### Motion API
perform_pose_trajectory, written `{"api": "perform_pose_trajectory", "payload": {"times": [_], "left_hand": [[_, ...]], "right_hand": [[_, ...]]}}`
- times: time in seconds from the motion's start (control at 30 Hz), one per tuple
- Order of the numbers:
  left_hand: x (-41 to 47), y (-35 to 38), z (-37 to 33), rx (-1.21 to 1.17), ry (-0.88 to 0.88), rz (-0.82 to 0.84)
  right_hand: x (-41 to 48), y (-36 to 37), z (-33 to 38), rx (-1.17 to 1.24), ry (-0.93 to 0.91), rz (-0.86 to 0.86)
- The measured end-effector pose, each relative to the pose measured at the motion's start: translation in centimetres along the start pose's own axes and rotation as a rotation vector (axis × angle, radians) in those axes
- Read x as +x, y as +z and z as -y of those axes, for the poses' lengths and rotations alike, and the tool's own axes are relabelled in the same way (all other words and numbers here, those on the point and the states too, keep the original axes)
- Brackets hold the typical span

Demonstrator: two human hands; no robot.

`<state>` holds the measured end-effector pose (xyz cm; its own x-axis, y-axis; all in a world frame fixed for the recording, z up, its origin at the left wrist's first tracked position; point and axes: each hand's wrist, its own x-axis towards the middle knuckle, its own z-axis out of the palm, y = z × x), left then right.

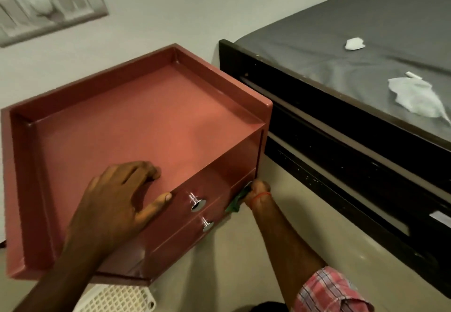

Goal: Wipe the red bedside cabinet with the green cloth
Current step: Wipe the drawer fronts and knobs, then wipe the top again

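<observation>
Left hand (122, 197) nearest, fingers spread, braced flat on red bedside cabinet (136, 126) top, front edge. Right hand (258, 193) bunches green cloth (238, 202) against drawer front, right corner. Front-wiping step underway; next likely sweep toward knobs (198, 205).

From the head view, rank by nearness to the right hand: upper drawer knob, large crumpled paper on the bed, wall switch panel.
From the right hand:
1. Upper drawer knob, just left, on the cabinet front.
2. Large crumpled paper, up right, on the bed.
3. Wall switch panel, far upper left.
</observation>
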<state>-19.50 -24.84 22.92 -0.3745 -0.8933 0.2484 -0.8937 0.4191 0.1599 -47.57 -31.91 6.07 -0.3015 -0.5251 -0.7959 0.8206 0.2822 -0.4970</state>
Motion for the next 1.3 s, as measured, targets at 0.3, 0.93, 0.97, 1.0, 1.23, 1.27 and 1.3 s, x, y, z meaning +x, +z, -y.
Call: {"api": "perform_pose_trajectory", "payload": {"times": [0.3,0.93,0.97,1.0,1.23,1.27,1.3], "left_hand": [[0.1,-0.3,-0.6,0.016,-0.014,0.016],[-0.3,-0.7,-0.3,-0.03,-0.02,-0.001],[-0.3,-0.9,-0.3,-0.039,-0.025,-0.011],[-0.3,-0.8,-0.3,-0.039,-0.02,-0.028],[-2.2,-3.0,-1.4,-0.161,-0.026,-0.132],[-3.3,-3.1,-1.6,-0.213,-0.031,-0.189],[-4.7,-3.2,-1.8,-0.237,-0.035,-0.237]], "right_hand": [[-6.2,-0.6,-9.8,-0.273,-0.431,0.287],[-17.6,4.1,-0.8,-0.142,-0.499,0.242],[-19.7,3.9,-0.5,-0.125,-0.531,0.339],[-21.5,3.3,-0.3,-0.118,-0.576,0.442],[-24.0,3.4,5.7,-0.665,-1.648,0.496],[-23.2,3.8,6.4,-0.802,-1.739,0.395],[-22.5,4.1,6.4,-1.054,-1.776,0.288]]}}
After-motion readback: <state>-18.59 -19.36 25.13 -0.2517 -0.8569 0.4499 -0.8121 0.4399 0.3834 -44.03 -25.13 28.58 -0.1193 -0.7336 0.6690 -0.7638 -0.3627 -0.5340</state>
